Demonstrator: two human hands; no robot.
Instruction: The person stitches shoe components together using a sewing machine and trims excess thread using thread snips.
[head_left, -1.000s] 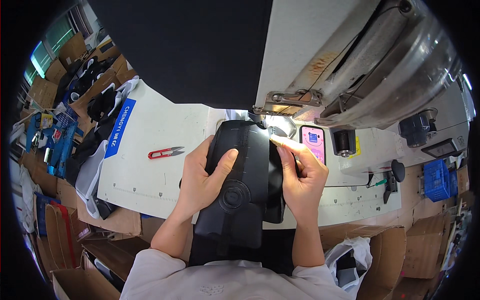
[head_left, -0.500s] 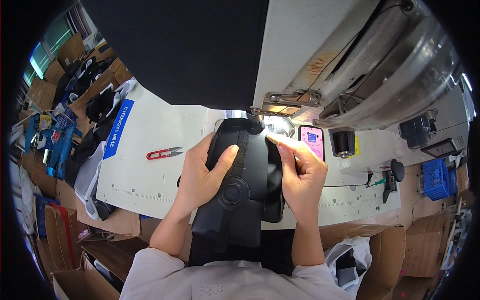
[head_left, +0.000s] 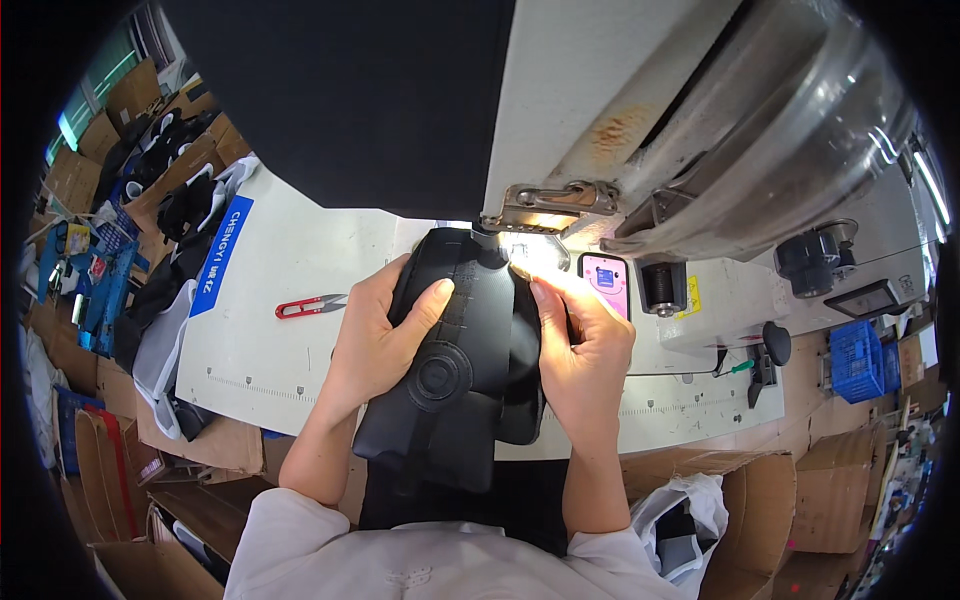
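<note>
A black padded fabric piece (head_left: pixel 455 390) with a raised round disc and a line of stitching is held at the front of a sewing machine (head_left: pixel 590 110). Its far end lies under the lit needle area. My left hand (head_left: pixel 385 335) is closed on the left edge, thumb on top and fingers hidden beneath. My right hand (head_left: pixel 585 330) pinches the piece's right edge close to the needle, its fingertips partly lost in the bright lamp light. The near end of the piece hangs over the table edge toward my lap.
Red-handled thread snips (head_left: pixel 310 306) lie on the white table (head_left: pixel 270 240) left of my hands. A phone with a pink screen (head_left: pixel 606 285) lies behind my right hand. Black and grey fabric pieces (head_left: pixel 165 345) crowd the left edge. Cardboard boxes (head_left: pixel 755 510) stand below.
The whole view has shifted slightly, so most things sit further left. The piece's near end has swung a little to the left; both hands keep their hold.
</note>
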